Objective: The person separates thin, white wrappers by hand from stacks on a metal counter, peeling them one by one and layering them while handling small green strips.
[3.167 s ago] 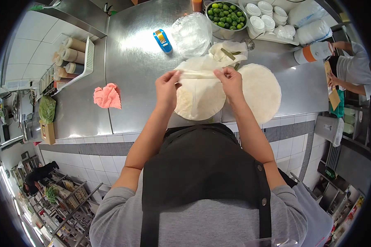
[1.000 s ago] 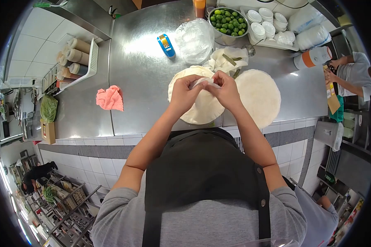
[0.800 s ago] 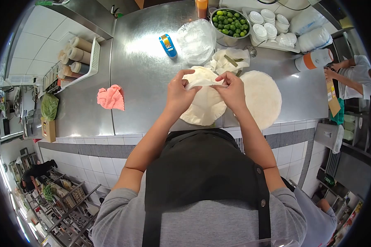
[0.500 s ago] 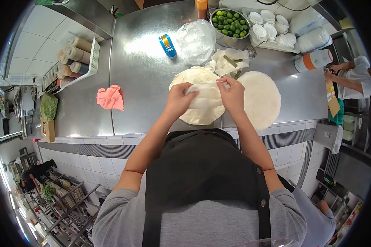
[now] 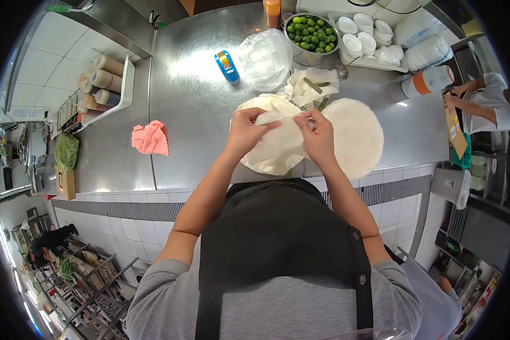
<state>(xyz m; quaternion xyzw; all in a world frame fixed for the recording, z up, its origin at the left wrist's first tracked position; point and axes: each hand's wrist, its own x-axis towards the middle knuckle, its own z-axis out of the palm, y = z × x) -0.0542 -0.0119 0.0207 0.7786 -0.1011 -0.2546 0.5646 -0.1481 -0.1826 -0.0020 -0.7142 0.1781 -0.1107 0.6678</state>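
Between my two hands a thin, pale, slightly see-through sheet (image 5: 284, 137) is stretched by its upper edge. My left hand (image 5: 247, 134) pinches its left side, thumb pointing inward. At the sheet's upper right, my right hand (image 5: 317, 136) grips it with thumb and fingertips. Beneath the hands lies a stack of round cream-coloured sheets (image 5: 262, 161), partly hidden by the held one. Right beside my right hand is another flat, pale round (image 5: 357, 139). Just behind the stack, crumpled pale scraps (image 5: 309, 90) lie with some green strips.
A pink cloth (image 5: 151, 138), blue tape dispenser (image 5: 227, 67) and clear plastic bag (image 5: 265, 59) rest on the steel counter (image 5: 192, 113). Behind are a bowl of limes (image 5: 310, 54) and stacked white cups (image 5: 364, 34). A co-worker (image 5: 484, 102) is at the far right.
My right hand has drawn slightly inward and its fingers have closed in on the sheet's edge. The sheet now hangs flatter and lower between my hands. The view has shifted slightly.
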